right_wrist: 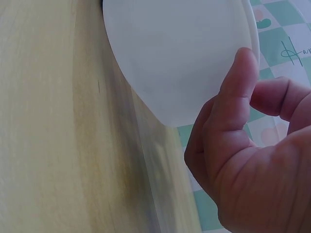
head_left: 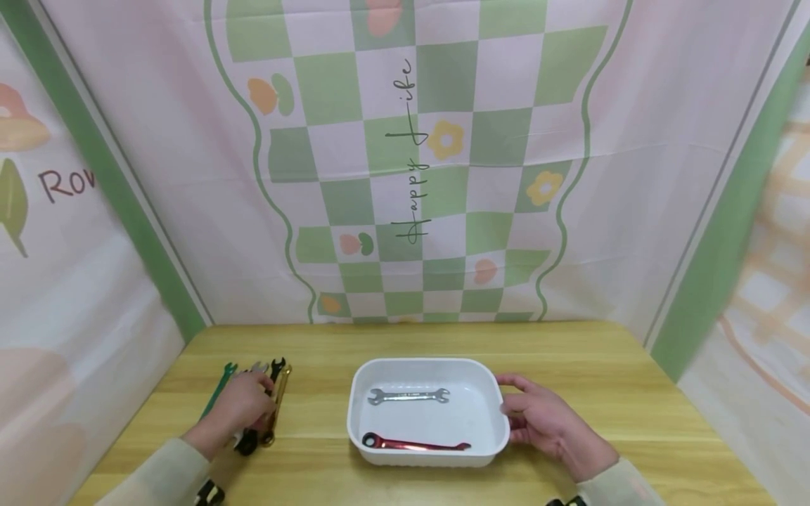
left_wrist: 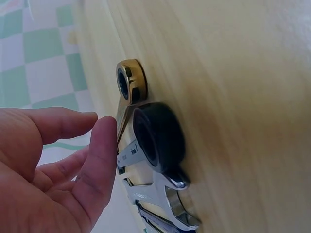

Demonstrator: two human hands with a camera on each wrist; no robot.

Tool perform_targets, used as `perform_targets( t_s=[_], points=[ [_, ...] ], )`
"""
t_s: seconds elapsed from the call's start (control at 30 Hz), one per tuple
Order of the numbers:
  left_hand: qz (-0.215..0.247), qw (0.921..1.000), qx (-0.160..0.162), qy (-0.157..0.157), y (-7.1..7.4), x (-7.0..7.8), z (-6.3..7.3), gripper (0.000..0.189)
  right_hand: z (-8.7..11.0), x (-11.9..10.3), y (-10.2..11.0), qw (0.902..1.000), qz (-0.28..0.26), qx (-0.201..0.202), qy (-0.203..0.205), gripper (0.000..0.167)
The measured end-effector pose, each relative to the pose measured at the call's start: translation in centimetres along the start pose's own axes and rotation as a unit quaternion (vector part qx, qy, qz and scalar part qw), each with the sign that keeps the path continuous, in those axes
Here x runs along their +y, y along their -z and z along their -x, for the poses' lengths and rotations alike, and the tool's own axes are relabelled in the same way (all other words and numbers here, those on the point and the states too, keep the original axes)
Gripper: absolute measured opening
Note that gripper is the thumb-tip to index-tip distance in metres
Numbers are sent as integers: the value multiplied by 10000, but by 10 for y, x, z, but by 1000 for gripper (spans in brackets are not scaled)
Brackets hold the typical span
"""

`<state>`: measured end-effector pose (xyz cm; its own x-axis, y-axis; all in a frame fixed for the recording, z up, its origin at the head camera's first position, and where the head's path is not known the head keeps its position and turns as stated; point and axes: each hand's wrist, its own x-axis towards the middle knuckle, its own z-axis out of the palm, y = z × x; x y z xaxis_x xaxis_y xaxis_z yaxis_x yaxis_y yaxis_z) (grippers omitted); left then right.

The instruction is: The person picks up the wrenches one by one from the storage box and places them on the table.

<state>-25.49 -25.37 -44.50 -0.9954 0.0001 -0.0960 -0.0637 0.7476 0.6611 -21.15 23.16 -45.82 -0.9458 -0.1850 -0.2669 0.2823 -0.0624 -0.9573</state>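
My left hand (head_left: 243,402) is over a group of wrenches at the table's left, thumb and fingertips close together beside a black ring-ended wrench (left_wrist: 163,136). Nothing shows between them in the left wrist view. A gold wrench (head_left: 280,404) lies to the hand's right, a green wrench (head_left: 218,390) to its left; a silver wrench (left_wrist: 160,194) is partly covered. At the right end of a white tray (head_left: 418,460), my right hand (head_left: 544,422) touches the outer wall with its fingers. Inside the tray lie a silver double open-ended wrench (head_left: 408,396) and a red ratchet wrench (head_left: 418,445).
The wooden table (head_left: 304,478) carries the tray near its middle, with the wrench group apart from it on the left. A printed cloth (head_left: 443,295) hangs behind the table's far edge, and more cloth hangs on both sides.
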Motion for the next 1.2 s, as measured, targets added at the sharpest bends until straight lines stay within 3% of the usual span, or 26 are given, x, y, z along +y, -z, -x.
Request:
perform_targets(
  t_s=[0.3,0.5,0.63,0.83,1.03,1.2],
  points=[
    [-90,9999,-67,-32,2,8,-2,40,-1,0,1,10000,53,12,-17,72],
    [-624,9941,-208,-863,-1,25,-8,48,-2,0,1,10000,70,17,-13,73],
    [-394,9889,-674,-1264,-6,42,-11,63,-1,0,1,10000,60,20,-19,72],
    [-267,9727,-1253,-1936,-7,61,-16,75,0,-2,0,10000,39,9,-16,72],
    [568,9508,-1638,-2568,-13,85,-16,78,0,-1,1,10000,33,53,-15,72],
    [1001,9354,-1895,-2812,-22,105,-18,83,-1,-1,0,10000,37,62,-32,72]
  ],
)
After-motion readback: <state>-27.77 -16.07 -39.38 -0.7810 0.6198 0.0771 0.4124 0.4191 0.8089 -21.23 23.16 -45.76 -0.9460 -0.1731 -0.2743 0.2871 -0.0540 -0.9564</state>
